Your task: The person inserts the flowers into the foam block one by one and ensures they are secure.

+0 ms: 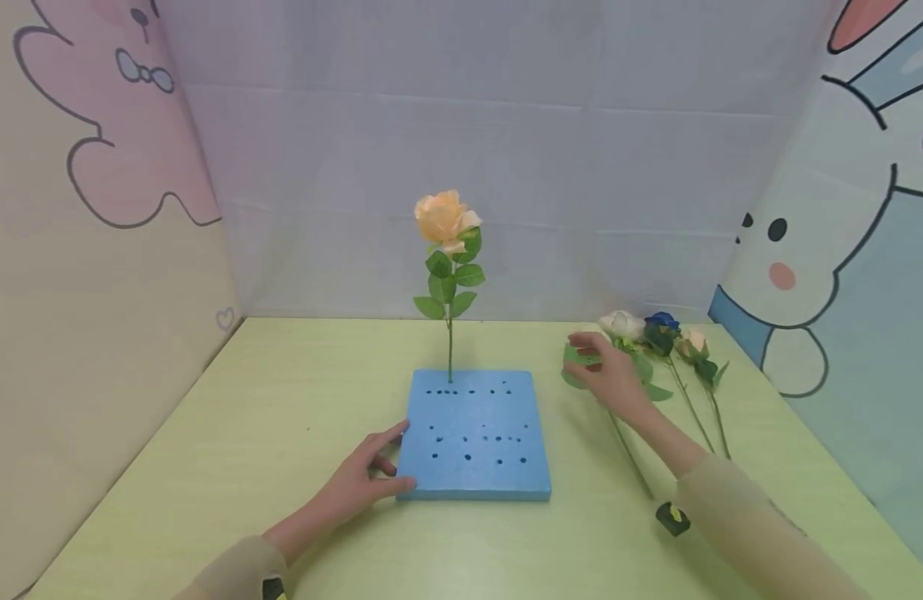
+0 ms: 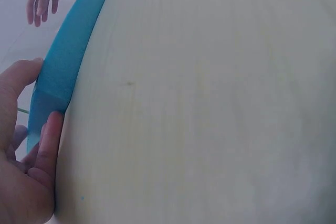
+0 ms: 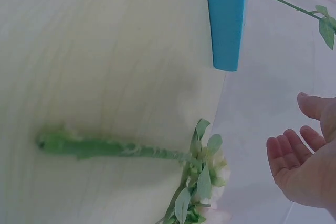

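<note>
A blue foam board point(image 1: 472, 417) with rows of small holes lies on the table. One peach rose point(image 1: 446, 221) stands upright in its back row, on a green stem with leaves. My left hand point(image 1: 360, 475) touches the board's left side, fingers and thumb spread along the edge; the left wrist view shows its fingers against the blue side wall point(image 2: 65, 51). Over the flowers on the right hovers my right hand point(image 1: 615, 379), fingers loosely bent and holding nothing. Beneath it lies a white rose point(image 1: 622, 325), its leaves partly hidden by the hand.
Beside the white rose lie a blue rose point(image 1: 661, 325) and a smaller peach rose point(image 1: 692, 343), stems toward the front of the pale table point(image 1: 296, 400). A white cloth wall point(image 1: 506, 167) stands behind, with cartoon-printed panels at both sides.
</note>
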